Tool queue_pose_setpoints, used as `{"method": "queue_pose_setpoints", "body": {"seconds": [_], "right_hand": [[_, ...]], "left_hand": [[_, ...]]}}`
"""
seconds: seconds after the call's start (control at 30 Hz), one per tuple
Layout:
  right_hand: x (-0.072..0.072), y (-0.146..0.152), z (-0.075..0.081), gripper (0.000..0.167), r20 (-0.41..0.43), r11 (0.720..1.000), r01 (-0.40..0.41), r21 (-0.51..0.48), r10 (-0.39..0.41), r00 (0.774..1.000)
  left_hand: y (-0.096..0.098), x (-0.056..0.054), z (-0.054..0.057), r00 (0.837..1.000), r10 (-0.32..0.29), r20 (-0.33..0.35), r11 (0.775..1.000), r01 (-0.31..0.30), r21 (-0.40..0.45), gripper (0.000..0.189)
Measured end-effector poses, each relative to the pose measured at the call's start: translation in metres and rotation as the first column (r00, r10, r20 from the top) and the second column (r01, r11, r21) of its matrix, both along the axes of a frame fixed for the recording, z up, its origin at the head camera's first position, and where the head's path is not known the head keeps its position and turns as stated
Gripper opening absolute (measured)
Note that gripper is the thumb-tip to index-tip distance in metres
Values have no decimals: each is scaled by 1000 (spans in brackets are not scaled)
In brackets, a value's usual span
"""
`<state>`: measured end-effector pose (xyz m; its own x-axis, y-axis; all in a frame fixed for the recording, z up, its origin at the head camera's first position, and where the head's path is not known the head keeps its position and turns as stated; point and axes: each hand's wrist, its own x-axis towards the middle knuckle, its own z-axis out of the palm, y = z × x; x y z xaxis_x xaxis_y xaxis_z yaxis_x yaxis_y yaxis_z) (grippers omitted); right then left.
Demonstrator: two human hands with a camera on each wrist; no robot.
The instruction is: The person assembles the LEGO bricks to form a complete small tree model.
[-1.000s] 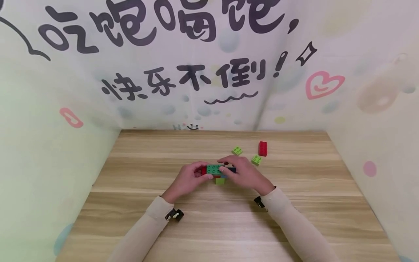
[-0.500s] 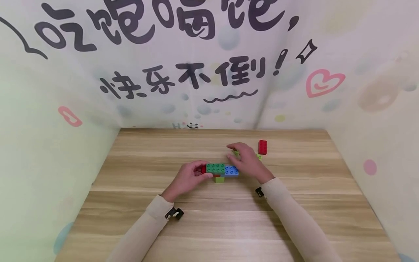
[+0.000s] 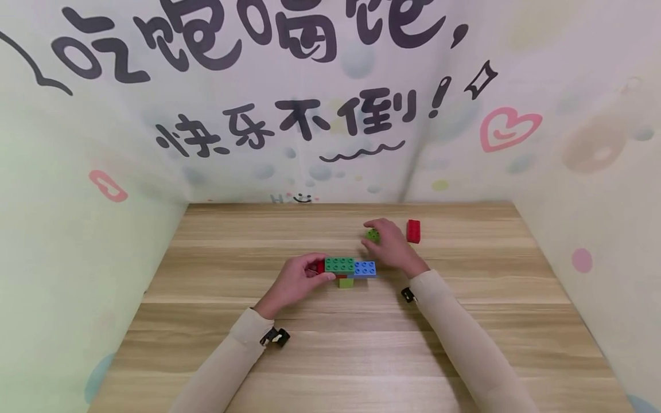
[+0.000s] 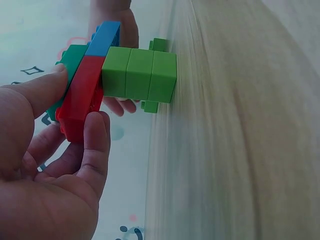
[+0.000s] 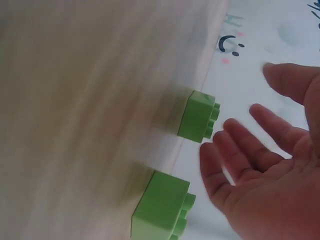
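Observation:
My left hand (image 3: 296, 281) grips the red brick (image 4: 82, 95) at the left end of a brick build. A blue brick (image 3: 365, 268) extends the red one to the right, and a dark green brick (image 3: 339, 265) lies across the top of both. Below them stands a column of light green bricks (image 4: 140, 75). My right hand (image 3: 389, 246) hovers with fingers spread at a loose light green brick (image 3: 373, 234), which shows between thumb and fingers. The right wrist view shows this palm (image 5: 285, 197) close to two light green bricks, the far one (image 5: 196, 117) and the near one (image 5: 160, 207).
A loose red brick (image 3: 413, 231) lies on the wooden table (image 3: 330, 355), right of my right hand. The table's back edge meets a printed wall (image 3: 248, 178), with side walls left and right.
My right hand has left the build, uncovering the blue brick, and moved back toward the loose light green bricks. My left hand keeps its grip in place.

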<state>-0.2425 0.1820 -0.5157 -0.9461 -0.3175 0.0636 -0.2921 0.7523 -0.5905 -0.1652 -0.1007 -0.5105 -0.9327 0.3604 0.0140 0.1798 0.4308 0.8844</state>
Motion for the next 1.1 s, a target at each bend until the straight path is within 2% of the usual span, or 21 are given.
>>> {"method": "queue_pose_setpoints", "body": {"seconds": [0.23, 0.4, 0.6, 0.87, 1.1], "right_hand": [[-2, 5, 0, 52, 128, 999, 40, 32, -44, 991], [-6, 8, -3, 47, 155, 998, 47, 47, -54, 986], [-10, 12, -4, 37, 193, 997, 69, 19, -72, 979], [-5, 13, -1, 46, 150, 999, 44, -24, -40, 988], [6, 10, 11, 44, 81, 994, 13, -106, -5, 997]], "left_hand": [[1, 1, -1, 1000, -8, 13, 1000, 8, 19, 45], [0, 0, -3, 1000, -6, 20, 1000, 5, 22, 44], [2, 1, -1, 1000, -14, 25, 1000, 13, 23, 44], [3, 0, -1, 999, -7, 38, 1000, 6, 22, 42], [4, 0, 2, 999, -7, 43, 1000, 5, 27, 42]]}}
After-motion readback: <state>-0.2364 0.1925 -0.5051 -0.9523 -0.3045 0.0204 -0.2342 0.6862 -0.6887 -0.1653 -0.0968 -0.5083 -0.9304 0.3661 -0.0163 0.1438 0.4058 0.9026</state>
